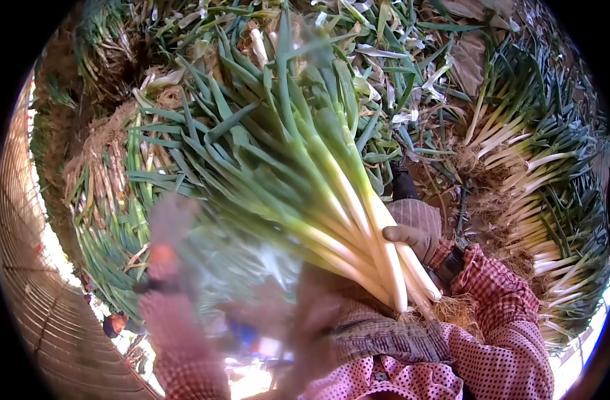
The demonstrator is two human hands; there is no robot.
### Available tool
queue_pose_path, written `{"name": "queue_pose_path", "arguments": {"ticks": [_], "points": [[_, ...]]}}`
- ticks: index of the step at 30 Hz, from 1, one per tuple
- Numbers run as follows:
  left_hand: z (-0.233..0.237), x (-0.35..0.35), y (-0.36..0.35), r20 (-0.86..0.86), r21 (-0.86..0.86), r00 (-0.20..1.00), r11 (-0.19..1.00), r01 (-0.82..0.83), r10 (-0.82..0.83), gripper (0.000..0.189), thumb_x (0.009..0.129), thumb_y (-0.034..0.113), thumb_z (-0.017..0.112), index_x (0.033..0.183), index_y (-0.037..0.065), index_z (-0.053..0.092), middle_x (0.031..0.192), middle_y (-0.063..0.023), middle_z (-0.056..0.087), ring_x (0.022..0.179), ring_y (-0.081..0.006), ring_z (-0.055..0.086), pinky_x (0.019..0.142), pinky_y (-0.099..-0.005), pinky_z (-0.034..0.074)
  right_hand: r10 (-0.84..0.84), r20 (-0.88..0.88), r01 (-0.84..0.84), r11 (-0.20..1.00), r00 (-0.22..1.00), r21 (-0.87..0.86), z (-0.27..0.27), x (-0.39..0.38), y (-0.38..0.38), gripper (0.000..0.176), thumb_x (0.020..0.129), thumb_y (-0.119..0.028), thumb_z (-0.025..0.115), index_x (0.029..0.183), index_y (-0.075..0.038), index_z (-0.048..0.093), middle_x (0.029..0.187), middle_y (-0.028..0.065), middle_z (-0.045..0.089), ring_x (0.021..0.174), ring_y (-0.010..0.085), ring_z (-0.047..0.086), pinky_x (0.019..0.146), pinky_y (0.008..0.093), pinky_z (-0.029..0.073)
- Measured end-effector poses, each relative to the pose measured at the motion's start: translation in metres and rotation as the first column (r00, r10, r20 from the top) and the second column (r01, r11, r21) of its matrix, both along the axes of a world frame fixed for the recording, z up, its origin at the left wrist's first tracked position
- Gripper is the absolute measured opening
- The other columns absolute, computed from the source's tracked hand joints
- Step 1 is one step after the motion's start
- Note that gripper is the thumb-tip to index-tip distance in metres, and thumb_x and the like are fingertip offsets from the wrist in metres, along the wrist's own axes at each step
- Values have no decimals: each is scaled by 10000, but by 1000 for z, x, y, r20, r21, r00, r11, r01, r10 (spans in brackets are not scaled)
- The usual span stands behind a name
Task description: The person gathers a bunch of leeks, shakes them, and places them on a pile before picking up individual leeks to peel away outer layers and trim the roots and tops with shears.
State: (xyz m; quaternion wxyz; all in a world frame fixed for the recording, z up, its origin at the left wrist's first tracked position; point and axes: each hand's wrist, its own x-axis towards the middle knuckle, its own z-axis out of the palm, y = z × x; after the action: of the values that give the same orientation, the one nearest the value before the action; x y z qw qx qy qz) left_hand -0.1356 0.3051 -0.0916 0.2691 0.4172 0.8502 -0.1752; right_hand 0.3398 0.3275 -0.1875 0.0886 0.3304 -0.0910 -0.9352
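A bunch of long green onions (348,193) lies across my lap. Its green leaves fan toward the upper left, and the white stems and stringy roots (457,312) point to the lower right. My right hand (415,241), in a greyish glove, is closed round the white stems near the root end, thumb on top. At the left, beside the leaves, my left hand (172,230) is raised and smeared by motion. An orange patch shows on it, but its fingers cannot be made out. A hazy smear blurs the lower left part of the view.
Rows of green onions (518,180) lie along the right, roots inward. More onion bundles (108,187) are piled at the left. Stripped leaves and peelings (412,87) cover the ground ahead. A curved ribbed wall (45,287) stands at far left.
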Motion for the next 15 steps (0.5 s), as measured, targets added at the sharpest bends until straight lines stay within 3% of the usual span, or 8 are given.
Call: {"name": "queue_pose_path", "arguments": {"ticks": [1,3,4,6,8,11,13,15], "points": [[-12,5,-40,236,-159,964,984,-85,122,266,958,257,613,1032,10,679,940,-155,707,830,-277,685,731,-402,568,24,13,-24,999,1000,21,2,-1,2,793,821,-403,780,1444,-17,476,1297,191,626,1119,272,638,1022,391,489],[-57,35,-130,624,-538,640,841,-65,448,337,967,308,630,1170,39,646,1035,-106,692,836,-203,660,695,-354,561,70,77,-75,995,995,66,12,-4,11,812,808,-395,792,1448,-16,469,1307,201,617,1129,292,633,1027,400,483],[-76,64,-161,680,-610,478,791,-53,557,387,971,334,638,1238,54,630,1082,-81,684,839,-165,647,677,-330,558,-1,57,-4,997,998,83,15,-6,8,848,789,-395,808,1455,-7,455,1312,210,610,1144,303,623,1034,413,475],[-79,143,-146,602,-645,399,716,-268,692,516,975,467,623,1317,81,599,1225,-90,648,960,-185,642,787,-347,563,14,30,-15,1000,999,14,8,0,3,880,790,-397,808,1478,-9,420,1332,209,596,1168,293,611,1039,407,472],[-98,186,-156,676,-559,156,639,-528,720,580,967,547,559,1310,80,584,1208,-81,639,1003,-189,621,864,-349,524,-10,-32,13,996,999,91,6,-3,-2,914,786,-451,803,1465,16,407,1290,204,605,1126,288,619,980,393,507],[-125,233,-171,770,-468,-197,328,-821,607,689,955,668,464,1300,79,561,1181,-69,625,1068,-195,591,980,-352,465,-4,-61,23,946,998,324,26,-28,8,890,796,-414,809,1468,8,406,1315,193,595,1177,286,590,1015,395,484],[-137,245,-171,794,-439,-286,181,-880,536,669,958,648,469,1294,76,560,1177,-68,623,1067,-194,589,981,-351,465,-6,-63,35,886,998,463,39,-45,6,875,803,-389,813,1470,3,405,1332,186,588,1212,284,570,1038,396,469],[-142,246,-166,804,-415,-290,140,-899,519,649,962,628,474,1289,73,560,1174,-67,621,1066,-192,587,982,-350,465,-16,-36,34,804,999,594,51,-50,1,860,810,-364,817,1472,-2,404,1349,179,581,1246,283,550,1062,396,454]]}}
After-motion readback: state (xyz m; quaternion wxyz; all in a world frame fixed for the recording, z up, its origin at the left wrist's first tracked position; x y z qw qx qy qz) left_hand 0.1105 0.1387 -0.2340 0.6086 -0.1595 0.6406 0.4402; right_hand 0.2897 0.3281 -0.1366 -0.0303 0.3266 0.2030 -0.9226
